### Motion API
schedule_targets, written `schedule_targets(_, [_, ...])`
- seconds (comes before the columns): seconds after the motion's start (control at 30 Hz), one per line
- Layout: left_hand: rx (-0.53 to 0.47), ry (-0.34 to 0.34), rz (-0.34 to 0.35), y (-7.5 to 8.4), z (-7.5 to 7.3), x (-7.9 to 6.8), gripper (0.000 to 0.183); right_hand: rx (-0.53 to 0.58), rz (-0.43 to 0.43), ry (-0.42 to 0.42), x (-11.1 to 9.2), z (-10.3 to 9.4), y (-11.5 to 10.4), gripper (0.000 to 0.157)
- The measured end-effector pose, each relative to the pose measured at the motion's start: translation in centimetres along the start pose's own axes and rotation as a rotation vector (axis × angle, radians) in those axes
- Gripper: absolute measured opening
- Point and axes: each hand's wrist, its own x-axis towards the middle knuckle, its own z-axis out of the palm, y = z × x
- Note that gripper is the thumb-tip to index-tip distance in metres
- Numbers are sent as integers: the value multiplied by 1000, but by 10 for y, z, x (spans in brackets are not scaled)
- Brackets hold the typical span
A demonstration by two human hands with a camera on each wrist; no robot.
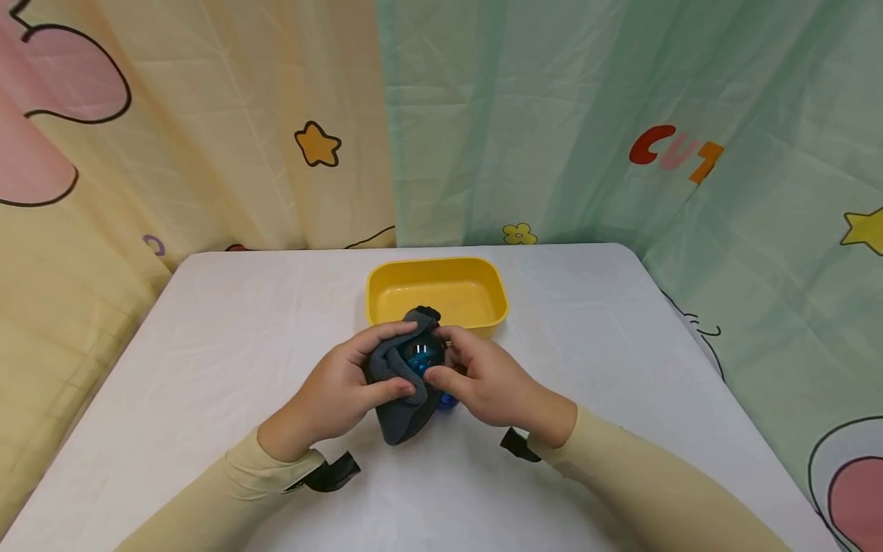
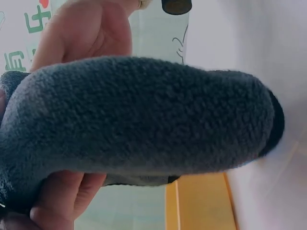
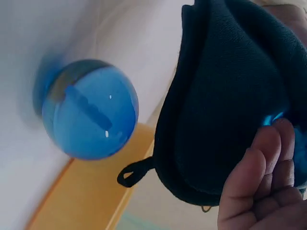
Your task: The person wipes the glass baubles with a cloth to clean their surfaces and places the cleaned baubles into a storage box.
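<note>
Over the middle of the table, my left hand [image 1: 348, 383] grips a folded dark grey cloth [image 1: 400, 418], thumb in front and fingers at the back. A shiny blue ball [image 1: 422, 353] sits in the fold of the cloth. My right hand [image 1: 497, 381] holds this ball from the right, its thumb on the ball's near side. In the right wrist view, the cloth hides most of the ball. Below the hands, a second, clear blue ball [image 3: 91, 110] stands on the table. The cloth's fuzzy side [image 2: 144, 115] fills most of the left wrist view.
A yellow plastic basin [image 1: 438, 266] stands just beyond the hands. The table has a white cover [image 1: 586, 307]. Printed curtains [image 1: 483, 115] hang behind and along the sides. A small hanging loop [image 3: 129, 176] sticks out from the cloth's edge.
</note>
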Motion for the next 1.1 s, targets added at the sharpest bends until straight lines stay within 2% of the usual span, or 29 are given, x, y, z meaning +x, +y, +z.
schedule_targets(0.1, [7, 6, 6, -1, 0, 1, 67, -29, -23, 12, 0, 3, 1, 50])
schedule_targets(0.3, [37, 30, 13, 1, -1, 2, 71, -284, -123, 28, -3, 4, -1, 74])
schedule_targets(0.43, [45, 27, 3, 1, -1, 3, 69, -496, -189, 100, -4, 3, 0, 72])
schedule_targets(0.53, [65, 21, 4, 2, -1, 2, 67, -569, -237, 151, -4, 2, 2, 70])
schedule_targets(0.6, [67, 13, 12, 2, -1, 1, 66, -542, -236, 153, -4, 1, 2, 71])
schedule_targets(0.63, [67, 8, 15, 3, 0, 1, 66, -495, -217, 136, -4, 1, 1, 70])
schedule_targets(0.7, [74, 3, 21, 3, 0, 0, 65, -360, -160, 89, -4, 1, 1, 67])
schedule_targets(0.8, [80, 0, 17, 3, 0, 0, 65, -88, -50, 16, -4, 2, -1, 58])
schedule_targets(0.9, [94, 14, 10, 4, 0, 1, 66, 48, 6, -6, -4, 3, -2, 56])
schedule_targets(0.97, [101, 26, 4, 4, -1, 2, 67, 26, 5, -2, -4, 5, -3, 62])
schedule_targets(1.1, [117, 52, 1, 4, -3, 2, 68, -142, -55, 5, -6, 6, -5, 76])
